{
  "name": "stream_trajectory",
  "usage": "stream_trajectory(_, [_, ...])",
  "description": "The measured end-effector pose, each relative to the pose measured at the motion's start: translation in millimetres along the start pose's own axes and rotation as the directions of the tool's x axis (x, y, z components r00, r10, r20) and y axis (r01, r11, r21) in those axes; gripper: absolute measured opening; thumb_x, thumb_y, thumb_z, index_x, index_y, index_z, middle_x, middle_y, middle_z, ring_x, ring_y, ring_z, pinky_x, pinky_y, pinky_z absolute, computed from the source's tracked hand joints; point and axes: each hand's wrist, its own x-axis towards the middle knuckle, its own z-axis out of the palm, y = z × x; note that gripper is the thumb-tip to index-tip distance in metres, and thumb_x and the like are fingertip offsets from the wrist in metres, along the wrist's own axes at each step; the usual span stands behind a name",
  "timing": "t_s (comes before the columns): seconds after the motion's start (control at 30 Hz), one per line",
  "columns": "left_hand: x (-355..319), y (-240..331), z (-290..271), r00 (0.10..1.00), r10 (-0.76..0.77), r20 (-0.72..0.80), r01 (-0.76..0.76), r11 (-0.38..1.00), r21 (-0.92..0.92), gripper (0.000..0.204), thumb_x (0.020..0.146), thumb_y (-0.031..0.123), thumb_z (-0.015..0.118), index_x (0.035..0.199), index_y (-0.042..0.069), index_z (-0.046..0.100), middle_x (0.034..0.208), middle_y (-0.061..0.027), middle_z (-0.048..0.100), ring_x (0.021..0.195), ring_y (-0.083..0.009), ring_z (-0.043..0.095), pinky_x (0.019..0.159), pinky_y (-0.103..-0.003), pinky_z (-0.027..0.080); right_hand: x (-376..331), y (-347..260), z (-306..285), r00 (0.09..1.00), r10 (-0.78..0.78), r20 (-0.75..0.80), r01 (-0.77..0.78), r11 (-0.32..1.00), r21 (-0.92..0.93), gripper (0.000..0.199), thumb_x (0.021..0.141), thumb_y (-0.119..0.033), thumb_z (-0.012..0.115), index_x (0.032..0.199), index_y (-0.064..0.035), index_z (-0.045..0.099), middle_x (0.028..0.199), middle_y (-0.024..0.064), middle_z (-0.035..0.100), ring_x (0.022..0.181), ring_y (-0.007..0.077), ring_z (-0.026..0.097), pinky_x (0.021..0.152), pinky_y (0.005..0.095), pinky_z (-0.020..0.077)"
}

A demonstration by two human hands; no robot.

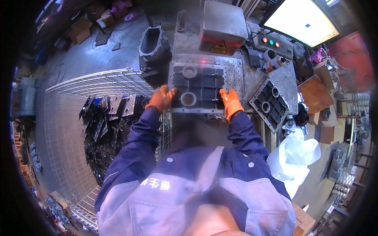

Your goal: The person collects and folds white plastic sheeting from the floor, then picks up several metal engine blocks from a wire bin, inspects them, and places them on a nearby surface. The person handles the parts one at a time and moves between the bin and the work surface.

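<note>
My left hand [160, 98], in an orange glove, is closed on the left edge of a rectangular metal cover plate [202, 94]. My right hand [231, 104], gloved alike, grips the right edge with the thumb on top. The cover plate has a pale rim, dark ribbed panels and two round rings. It lies on a perforated metal bed [235, 67], its near edge toward me. A small red light spot shows near its far edge. To the right, a similar plate [271, 103] rests at a slant on the bench edge.
A boxy metal housing [224, 23] stands behind the bed. At the left are a wire cage [67, 129] holding many dark plates [106, 122] and an upright hollow casting [151, 41]. A lit-button panel [275, 43], spray can [274, 64], monitor [303, 19] and white plastic bag [293, 157] are at right.
</note>
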Motion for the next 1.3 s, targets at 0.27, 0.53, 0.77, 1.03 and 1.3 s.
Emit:
stream_trajectory(0.27, [41, 19, -8, 0.996, -0.067, 0.053, 0.035, 0.884, 0.466, 0.056, 0.091, 0.052, 0.054, 0.106, -0.002, 0.063, 0.092, -0.0296, 0.066, 0.092, -0.0452, 0.064, 0.076, -0.047, 0.05, 21, -36, -14, 0.995, 0.039, 0.094, 0.01, 0.884, -0.468, 0.056, 0.089, -0.048, 0.054, 0.111, 0.0034, 0.06, 0.11, 0.029, 0.062, 0.11, 0.0437, 0.056, 0.093, 0.0476, 0.0434])
stream_trajectory(0.53, [47, 40, -21, 0.966, -0.22, 0.134, 0.106, 0.815, 0.569, 0.054, 0.091, 0.05, 0.052, 0.106, 0.001, 0.066, 0.103, -0.0248, 0.066, 0.102, -0.0419, 0.062, 0.088, -0.046, 0.048, 32, -51, -23, 0.975, -0.03, 0.22, 0.181, 0.684, -0.707, 0.054, 0.09, -0.052, 0.05, 0.106, -0.0028, 0.066, 0.109, 0.0224, 0.065, 0.106, 0.0381, 0.06, 0.091, 0.0448, 0.0464])
stream_trajectory(0.77, [56, -1, -9, 0.973, -0.162, 0.164, 0.09, 0.922, 0.377, 0.053, 0.091, 0.05, 0.051, 0.106, 0.001, 0.065, 0.103, -0.0258, 0.066, 0.103, -0.0422, 0.061, 0.09, -0.046, 0.047, 38, -47, -32, 0.963, -0.027, 0.268, 0.206, 0.715, -0.668, 0.05, 0.088, -0.05, 0.053, 0.107, -0.0056, 0.067, 0.11, 0.019, 0.066, 0.106, 0.0369, 0.06, 0.091, 0.0455, 0.0467])
stream_trajectory(1.03, [50, -1, -9, 0.986, -0.12, 0.115, 0.07, 0.927, 0.368, 0.05, 0.091, 0.048, 0.052, 0.101, 0.001, 0.065, 0.095, -0.0253, 0.067, 0.096, -0.0437, 0.063, 0.085, -0.048, 0.048, 42, -38, -30, 0.967, 0.021, 0.254, 0.137, 0.798, -0.587, 0.044, 0.087, -0.046, 0.058, 0.103, -0.0063, 0.067, 0.108, 0.0191, 0.066, 0.106, 0.0371, 0.06, 0.09, 0.0451, 0.0465])
stream_trajectory(1.3, [50, -5, -9, 0.986, -0.075, 0.146, 0.023, 0.943, 0.331, 0.045, 0.091, 0.043, 0.054, 0.097, 0.0, 0.065, 0.092, -0.0258, 0.067, 0.091, -0.0426, 0.063, 0.079, -0.047, 0.048, 44, -31, -32, 0.962, 0.003, 0.275, 0.148, 0.836, -0.528, 0.046, 0.087, -0.048, 0.058, 0.1, -0.0049, 0.067, 0.102, 0.0175, 0.068, 0.103, 0.0363, 0.061, 0.089, 0.0457, 0.0468])
